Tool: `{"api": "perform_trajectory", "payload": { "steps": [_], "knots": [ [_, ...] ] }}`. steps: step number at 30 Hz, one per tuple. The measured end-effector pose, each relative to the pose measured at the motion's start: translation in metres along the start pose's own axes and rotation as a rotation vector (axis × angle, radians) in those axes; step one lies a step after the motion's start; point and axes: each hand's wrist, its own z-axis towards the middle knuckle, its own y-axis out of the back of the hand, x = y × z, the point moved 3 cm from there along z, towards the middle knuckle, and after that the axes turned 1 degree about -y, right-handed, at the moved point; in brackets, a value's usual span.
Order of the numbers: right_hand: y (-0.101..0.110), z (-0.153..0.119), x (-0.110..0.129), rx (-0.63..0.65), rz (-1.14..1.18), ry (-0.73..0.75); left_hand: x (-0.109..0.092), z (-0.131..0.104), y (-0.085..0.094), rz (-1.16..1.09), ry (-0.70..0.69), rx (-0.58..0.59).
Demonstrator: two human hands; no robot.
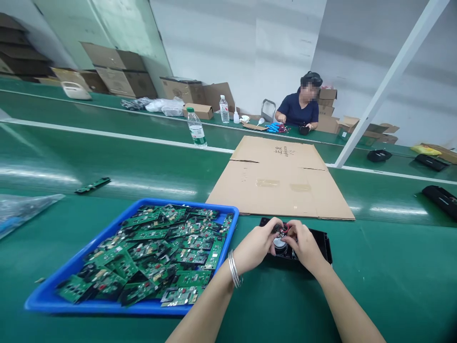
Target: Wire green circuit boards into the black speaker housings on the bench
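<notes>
A black plastic housing (323,240) lies on the green bench in front of me, with a round silver speaker part (279,244) showing between my hands. My left hand (255,245) rests on the housing's left side, fingers pinched at the red wires (283,231) on top. My right hand (303,245) covers the middle of the housing, its fingertips meeting the left hand's at the same wires. Silver bangles circle my left wrist. What lies under my palms is hidden.
A blue tray (53,297) heaped with green circuit boards sits to my left. A flattened cardboard sheet (282,178) lies beyond the housing. A water bottle (196,127) stands farther back. Another person (302,107) sits working at the far bench. Black housings (441,197) lie at right.
</notes>
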Motion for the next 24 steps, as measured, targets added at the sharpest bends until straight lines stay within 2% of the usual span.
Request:
{"api": "perform_trajectory", "payload": {
  "steps": [5, 10, 15, 18, 21, 24],
  "knots": [
    [0.002, 0.003, 0.002, 0.125, -0.116, 0.061, -0.004, -0.002, 0.0, 0.104, -0.044, 0.056],
    [0.0, 0.002, 0.002, 0.027, -0.168, 0.101, -0.005, -0.002, 0.002, 0.076, -0.049, 0.018],
    [-0.005, -0.001, 0.004, -0.014, -0.166, 0.097, -0.006, -0.002, 0.004, 0.08, -0.069, 0.022],
    [-0.003, 0.0, 0.003, -0.032, -0.142, 0.091, -0.004, -0.002, 0.001, 0.043, -0.048, -0.02],
    [0.003, 0.001, -0.002, -0.027, -0.023, 0.025, 0.0, 0.0, -0.004, -0.043, 0.022, -0.102],
    [0.01, 0.003, -0.011, -0.135, 0.089, -0.102, 0.005, 0.002, -0.007, -0.093, 0.084, -0.192]
  ]
}}
